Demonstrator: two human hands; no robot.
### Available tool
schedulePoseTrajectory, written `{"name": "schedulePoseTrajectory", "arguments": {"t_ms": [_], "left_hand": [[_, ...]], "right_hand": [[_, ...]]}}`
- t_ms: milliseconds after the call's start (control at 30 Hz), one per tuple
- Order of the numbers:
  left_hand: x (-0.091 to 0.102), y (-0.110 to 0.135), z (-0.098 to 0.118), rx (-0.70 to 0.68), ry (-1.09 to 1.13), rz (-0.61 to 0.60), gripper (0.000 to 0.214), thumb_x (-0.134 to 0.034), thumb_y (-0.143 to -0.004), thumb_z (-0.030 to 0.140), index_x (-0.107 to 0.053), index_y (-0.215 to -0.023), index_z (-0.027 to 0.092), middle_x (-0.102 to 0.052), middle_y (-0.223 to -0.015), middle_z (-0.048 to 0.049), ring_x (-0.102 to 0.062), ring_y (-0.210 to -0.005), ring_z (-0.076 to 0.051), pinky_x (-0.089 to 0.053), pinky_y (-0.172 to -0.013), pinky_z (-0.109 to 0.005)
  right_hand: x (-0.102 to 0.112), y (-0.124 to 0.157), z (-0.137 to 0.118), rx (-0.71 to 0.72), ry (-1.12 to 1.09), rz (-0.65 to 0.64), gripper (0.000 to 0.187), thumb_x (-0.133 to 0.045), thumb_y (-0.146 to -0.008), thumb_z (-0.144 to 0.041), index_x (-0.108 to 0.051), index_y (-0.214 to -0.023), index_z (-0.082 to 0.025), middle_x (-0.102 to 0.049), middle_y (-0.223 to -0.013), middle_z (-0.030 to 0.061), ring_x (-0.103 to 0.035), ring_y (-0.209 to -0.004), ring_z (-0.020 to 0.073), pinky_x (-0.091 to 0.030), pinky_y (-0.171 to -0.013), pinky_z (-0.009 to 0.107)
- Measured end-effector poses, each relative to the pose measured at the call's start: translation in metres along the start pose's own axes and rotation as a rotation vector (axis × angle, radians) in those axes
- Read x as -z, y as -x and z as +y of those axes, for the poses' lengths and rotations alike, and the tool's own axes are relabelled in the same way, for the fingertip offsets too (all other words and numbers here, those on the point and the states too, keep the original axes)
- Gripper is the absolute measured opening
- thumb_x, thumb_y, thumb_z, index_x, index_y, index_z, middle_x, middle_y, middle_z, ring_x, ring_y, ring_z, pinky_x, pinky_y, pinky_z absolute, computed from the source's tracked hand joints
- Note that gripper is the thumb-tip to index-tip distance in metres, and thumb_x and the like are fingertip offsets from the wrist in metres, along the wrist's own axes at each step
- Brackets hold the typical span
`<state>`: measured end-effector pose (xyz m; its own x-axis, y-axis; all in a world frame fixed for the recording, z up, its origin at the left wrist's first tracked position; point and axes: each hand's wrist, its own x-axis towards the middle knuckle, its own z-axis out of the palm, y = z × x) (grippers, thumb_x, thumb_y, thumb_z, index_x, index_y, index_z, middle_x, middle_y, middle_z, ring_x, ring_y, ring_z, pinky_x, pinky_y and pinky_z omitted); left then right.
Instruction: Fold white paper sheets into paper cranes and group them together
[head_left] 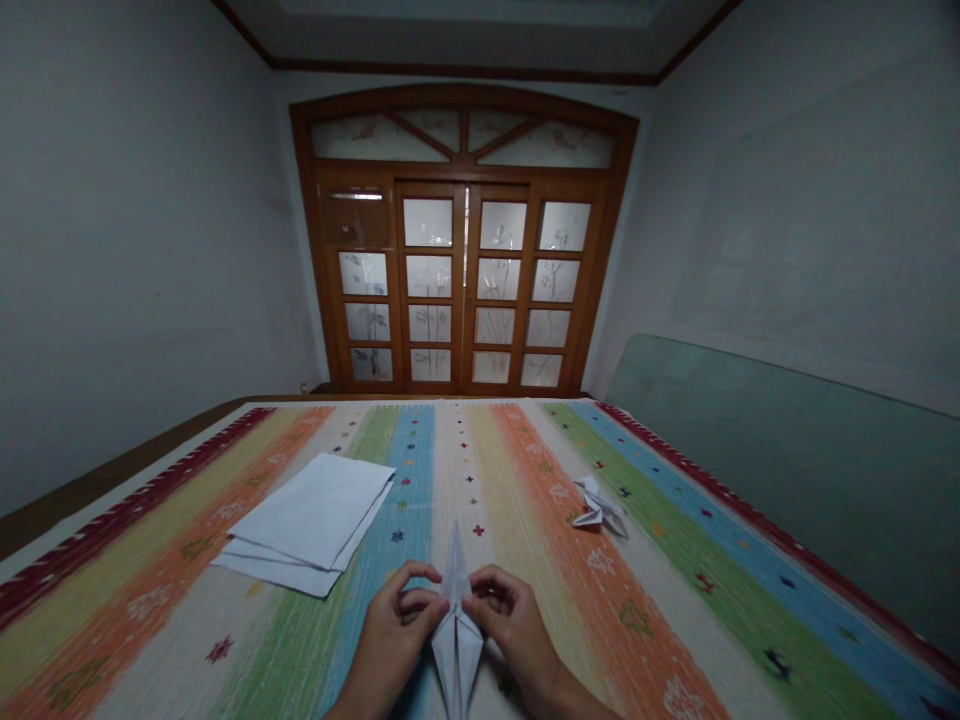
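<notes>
A narrow folded white paper (pixel 457 655) lies along my line of sight at the bottom middle, its sharp tip pointing away from me and two long points toward me. My left hand (pixel 401 625) pinches its left edge near the middle, thumb and fingertips on the paper. From the other side my right hand (pixel 514 620) pinches the right edge at the same height, fingers curled. Both thumbs nearly meet at the centre crease. The undersides of the fingers are hidden.
Left of my hands lies a loose stack of white paper sheets (pixel 315 520). A small folded paper figure (pixel 600 508) sits to the right. The striped tablecloth (pixel 555 620) covers the table. Beyond stand wooden doors with glass panes (pixel 465 290); a pale green panel (pixel 750 430) runs along the right.
</notes>
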<state>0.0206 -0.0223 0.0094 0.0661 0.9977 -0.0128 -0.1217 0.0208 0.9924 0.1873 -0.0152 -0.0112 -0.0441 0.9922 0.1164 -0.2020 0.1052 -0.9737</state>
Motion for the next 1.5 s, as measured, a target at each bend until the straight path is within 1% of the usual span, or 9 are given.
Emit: {"name": "schedulePoseTrajectory", "arguments": {"t_ms": [300,467,567,733,967,1100,1300,1433,1500], "left_hand": [[-0.004,0.006,0.008,-0.081,-0.07,0.018,0.039,-0.085,-0.067,0.046,-0.06,-0.08,0.019,-0.071,-0.063,-0.0001,-0.065,-0.061,-0.017,-0.045,-0.057,-0.023],[-0.005,0.009,0.009,-0.179,-0.176,0.02,0.033,-0.081,-0.074,0.046,-0.062,-0.073,0.019,-0.069,-0.071,-0.0009,-0.069,-0.071,-0.021,-0.052,-0.063,-0.025],[-0.005,0.013,0.009,-0.238,-0.265,0.015,0.029,-0.076,-0.08,0.045,-0.063,-0.075,0.019,-0.069,-0.073,-0.0016,-0.069,-0.071,-0.021,-0.054,-0.067,-0.026],[-0.007,0.017,0.01,-0.306,-0.423,0.012,0.027,-0.071,-0.084,0.041,-0.061,-0.07,0.02,-0.064,-0.066,0.0005,-0.065,-0.063,-0.019,-0.051,-0.063,-0.024],[-0.01,0.021,0.009,-0.296,-0.417,-0.043,0.031,-0.067,-0.086,0.043,-0.061,-0.066,0.02,-0.065,-0.064,-0.0009,-0.062,-0.063,-0.019,-0.05,-0.063,-0.024],[-0.011,0.026,0.012,-0.305,-0.431,-0.045,0.04,-0.067,-0.085,0.051,-0.062,-0.061,0.02,-0.062,-0.061,-0.0012,-0.057,-0.062,-0.019,-0.048,-0.06,-0.023],[-0.013,0.032,0.021,-0.345,-0.397,-0.143,0.04,-0.065,-0.086,0.059,-0.07,-0.073,0.021,-0.069,-0.072,-0.0052,-0.063,-0.071,-0.023,-0.053,-0.072,-0.028],[-0.011,0.03,0.02,-0.395,-0.402,-0.194,0.044,-0.059,-0.09,0.062,-0.064,-0.072,0.021,-0.069,-0.077,-0.006,-0.063,-0.075,-0.024,-0.052,-0.077,-0.029],[-0.009,0.028,0.017,-0.396,-0.41,-0.198,0.044,-0.058,-0.091,0.061,-0.061,-0.072,0.022,-0.069,-0.079,-0.0059,-0.064,-0.077,-0.024,-0.052,-0.078,-0.029]], "right_hand": [[-0.002,0.003,0.004,0.094,0.059,-0.013,0.043,-0.085,-0.067,-0.055,-0.068,-0.072,-0.016,-0.063,-0.064,0.0007,-0.057,-0.058,0.0155,-0.044,-0.055,0.024],[-0.004,0.009,0.004,0.182,0.125,0.028,0.04,-0.078,-0.078,-0.055,-0.068,-0.078,-0.017,-0.066,-0.071,0.0042,-0.062,-0.068,0.0187,-0.049,-0.059,0.025],[-0.006,0.014,0.001,0.234,0.186,0.047,0.037,-0.075,-0.081,-0.052,-0.068,-0.079,-0.016,-0.067,-0.072,0.0052,-0.064,-0.068,0.0192,-0.052,-0.061,0.025],[-0.008,0.02,0.0,0.33,0.274,0.061,0.03,-0.072,-0.085,-0.044,-0.067,-0.076,-0.016,-0.067,-0.071,0.0049,-0.065,-0.065,0.0177,-0.052,-0.061,0.025],[-0.012,0.026,0.006,0.555,0.355,0.077,0.013,-0.064,-0.088,-0.025,-0.063,-0.076,-0.019,-0.062,-0.069,0.0018,-0.061,-0.06,0.0156,-0.049,-0.055,0.024],[-0.015,0.031,0.013,0.578,0.392,0.09,0.01,-0.062,-0.089,-0.025,-0.067,-0.083,-0.019,-0.064,-0.069,0.0024,-0.061,-0.058,0.0156,-0.049,-0.055,0.024],[-0.016,0.034,0.003,0.624,0.382,0.126,0.02,-0.065,-0.089,-0.034,-0.066,-0.074,-0.021,-0.06,-0.061,0.0,-0.058,-0.052,0.0154,-0.047,-0.052,0.025],[-0.013,0.035,0.0,0.576,0.309,0.093,0.028,-0.066,-0.091,-0.045,-0.07,-0.076,-0.021,-0.068,-0.068,0.0051,-0.065,-0.062,0.0204,-0.053,-0.062,0.03],[-0.01,0.035,0.0,0.563,0.302,0.009,0.025,-0.066,-0.092,-0.044,-0.074,-0.084,-0.021,-0.071,-0.072,0.0079,-0.069,-0.069,0.0233,-0.056,-0.069,0.033]]}}
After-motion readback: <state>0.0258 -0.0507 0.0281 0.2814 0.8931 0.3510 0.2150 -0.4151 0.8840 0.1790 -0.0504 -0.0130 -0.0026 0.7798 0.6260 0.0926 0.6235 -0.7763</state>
